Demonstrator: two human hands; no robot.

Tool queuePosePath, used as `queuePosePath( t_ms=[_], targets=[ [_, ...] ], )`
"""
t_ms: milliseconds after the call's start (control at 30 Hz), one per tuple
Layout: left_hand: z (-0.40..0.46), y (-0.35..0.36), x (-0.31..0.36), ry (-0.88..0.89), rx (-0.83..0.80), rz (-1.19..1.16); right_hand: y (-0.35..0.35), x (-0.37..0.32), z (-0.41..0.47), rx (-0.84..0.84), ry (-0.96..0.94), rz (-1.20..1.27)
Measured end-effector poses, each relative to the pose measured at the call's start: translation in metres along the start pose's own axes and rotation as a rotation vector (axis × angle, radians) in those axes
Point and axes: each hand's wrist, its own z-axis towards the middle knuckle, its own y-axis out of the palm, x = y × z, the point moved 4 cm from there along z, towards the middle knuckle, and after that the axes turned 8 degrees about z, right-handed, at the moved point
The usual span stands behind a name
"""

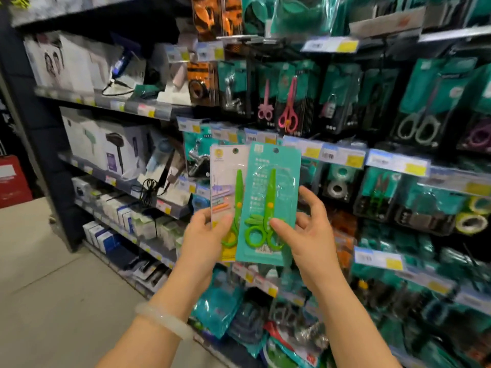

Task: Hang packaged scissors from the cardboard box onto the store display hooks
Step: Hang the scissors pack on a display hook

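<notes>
1. The left hand [204,232] pinches the lower edge of a white scissors pack [225,181], thumb on the front; a pale bracelet [162,320] sits on that wrist.
2. The right hand [305,229] pinches a teal scissors pack [271,187] at its lower right, thumb across the green handles. Each grip is clamped on its own pack.
3. Both packs are held upright, side by side and overlapping, hang holes at the top, likely so they can be compared and matched to a hook.
4. Beyond them, hanging pink scissors [288,107] and price tags [342,155] crowd the display hooks, whose tips hide behind the stock.
5. The cardboard box is out of view.
</notes>
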Motion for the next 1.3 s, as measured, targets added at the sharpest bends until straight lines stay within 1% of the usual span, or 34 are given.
queuePosePath(
  t_ms=[133, 333, 567, 700, 800, 867, 1000, 1167, 1300],
  targets=[
    [0.050, 0.002, 0.017, 0.070, 0.018, -0.049, 0.015, -0.005, 0.049, -0.010, -0.073, -0.022],
    [0.115, 0.010, 0.032, 0.109, -0.048, -0.106, 0.030, -0.002, 0.109, 0.013, -0.159, -0.034],
    [0.205, 0.005, 0.068, 0.200, -0.148, -0.140, 0.065, 0.004, 0.187, 0.101, -0.251, -0.041],
    [0.261, -0.004, 0.087, 0.215, -0.204, -0.093, 0.091, 0.006, 0.227, 0.179, -0.295, -0.061],
    [0.293, -0.006, 0.095, 0.212, -0.270, -0.124, 0.106, 0.007, 0.250, 0.211, -0.323, -0.097],
    [0.310, -0.007, 0.099, 0.211, -0.304, -0.130, 0.114, 0.007, 0.262, 0.237, -0.351, -0.116],
    [0.336, -0.009, 0.102, 0.213, -0.312, -0.129, 0.122, 0.006, 0.280, 0.276, -0.392, -0.194],
    [0.348, -0.007, 0.101, 0.235, -0.351, -0.129, 0.121, 0.003, 0.293, 0.322, -0.426, -0.270],
    [0.349, -0.003, 0.101, 0.325, -0.311, -0.109, 0.116, 0.004, 0.293, 0.346, -0.438, -0.311]
  ],
)
